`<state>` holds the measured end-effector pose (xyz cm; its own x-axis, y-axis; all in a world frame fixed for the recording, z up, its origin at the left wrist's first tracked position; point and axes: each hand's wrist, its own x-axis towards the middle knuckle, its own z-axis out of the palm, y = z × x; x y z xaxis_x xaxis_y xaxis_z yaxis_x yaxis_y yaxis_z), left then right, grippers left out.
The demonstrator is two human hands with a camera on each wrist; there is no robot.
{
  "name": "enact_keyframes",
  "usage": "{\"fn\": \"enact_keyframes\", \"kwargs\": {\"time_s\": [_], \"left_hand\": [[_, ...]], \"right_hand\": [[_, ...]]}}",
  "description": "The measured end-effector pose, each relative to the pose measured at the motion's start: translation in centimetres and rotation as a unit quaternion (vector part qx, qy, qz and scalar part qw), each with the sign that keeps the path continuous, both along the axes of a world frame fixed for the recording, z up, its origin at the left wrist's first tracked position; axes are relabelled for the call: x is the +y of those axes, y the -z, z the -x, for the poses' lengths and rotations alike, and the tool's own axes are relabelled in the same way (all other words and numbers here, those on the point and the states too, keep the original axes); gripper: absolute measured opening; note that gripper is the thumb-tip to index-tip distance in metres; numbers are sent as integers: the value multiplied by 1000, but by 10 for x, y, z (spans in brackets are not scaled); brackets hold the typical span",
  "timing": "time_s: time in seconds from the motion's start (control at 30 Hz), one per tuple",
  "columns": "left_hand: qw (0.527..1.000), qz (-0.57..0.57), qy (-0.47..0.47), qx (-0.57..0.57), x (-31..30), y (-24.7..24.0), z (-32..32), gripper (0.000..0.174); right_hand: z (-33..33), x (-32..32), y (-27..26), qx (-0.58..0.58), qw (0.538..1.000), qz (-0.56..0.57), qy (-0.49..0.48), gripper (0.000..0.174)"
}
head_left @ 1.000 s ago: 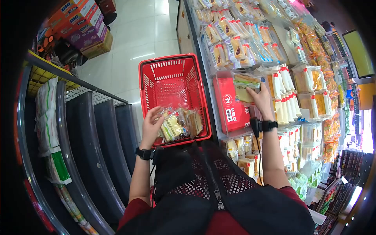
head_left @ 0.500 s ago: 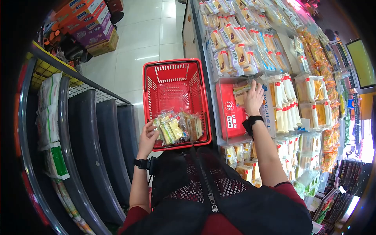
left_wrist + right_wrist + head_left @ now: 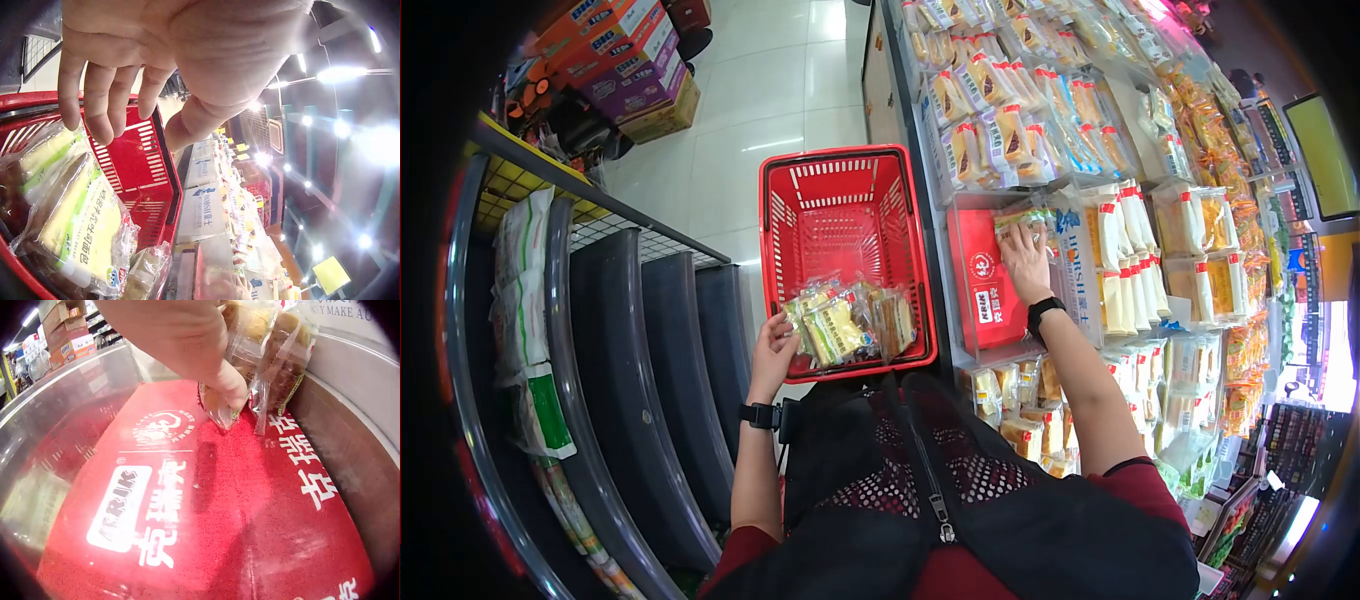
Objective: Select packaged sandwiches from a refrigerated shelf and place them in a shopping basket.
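My right hand [image 3: 1025,268] reaches into a clear bin lined with a red printed sheet [image 3: 980,262]. In the right wrist view its thumb [image 3: 230,384] presses a clear-wrapped bread packet [image 3: 215,411]; the other fingers are hidden behind. A second bread packet [image 3: 284,365] stands close beside it. My left hand [image 3: 774,348] hangs loosely at the near left rim of a red shopping basket [image 3: 766,230], holding nothing. Just beneath its fingers lie wrapped toast packs [image 3: 84,219], grouped at the basket's near end with other wrapped bread [image 3: 892,322].
Shelf bins full of wrapped bread [image 3: 1005,130] stretch along the right and beyond the red-lined bin. Dark empty-looking shelf tiers [image 3: 605,350] with white packages [image 3: 528,285] stand at left. Stacked cartons [image 3: 625,70] sit on the tiled floor [image 3: 740,100] at far left.
My right hand has lowered the bread packet it held above the red sheet, moved to the bin's right side, then shifted left onto the packets. My left hand drew back slightly to the basket rim.
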<state>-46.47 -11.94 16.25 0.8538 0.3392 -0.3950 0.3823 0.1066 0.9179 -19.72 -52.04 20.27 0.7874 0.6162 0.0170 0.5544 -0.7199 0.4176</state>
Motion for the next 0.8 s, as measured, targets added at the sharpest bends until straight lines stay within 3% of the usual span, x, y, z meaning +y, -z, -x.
{"fn": "enact_keyframes", "kwargs": {"time_s": [0.23, 0.3, 0.33, 0.43, 0.5, 0.57, 0.63, 0.77, 0.8], "left_hand": [[999, -32, 18, 15, 1, 33, 3, 49], [993, -96, 57, 22, -1, 46, -2, 47], [996, -65, 65, 14, -3, 46, -6, 46], [959, -250, 135, 17, -10, 32, -21, 46], [944, -300, 136, 19, -13, 36, -27, 46], [940, -286, 172, 68, -15, 26, -38, 47], [939, -278, 186, 76, -21, 19, -47, 46], [926, -291, 233, 66, -38, 25, -59, 47], [915, -320, 242, 50, -41, 22, -60, 49]], "right_hand": [[6, 12, 3, -14, 997, 60, 53, 31], [11, 18, -1, 1, 998, 41, 51, 30], [16, 25, -12, 8, 998, 10, 66, 31], [39, 47, -49, -4, 992, -118, 52, 37], [62, 66, -71, -3, 977, -213, 31, 36], [84, 83, -81, -16, 969, -246, 7, 35], [105, 97, -86, 86, 936, -338, -37, 30], [132, 116, -59, 222, 883, -401, -101, 23], [137, 118, -58, 258, 881, -389, -81, 27]]}}
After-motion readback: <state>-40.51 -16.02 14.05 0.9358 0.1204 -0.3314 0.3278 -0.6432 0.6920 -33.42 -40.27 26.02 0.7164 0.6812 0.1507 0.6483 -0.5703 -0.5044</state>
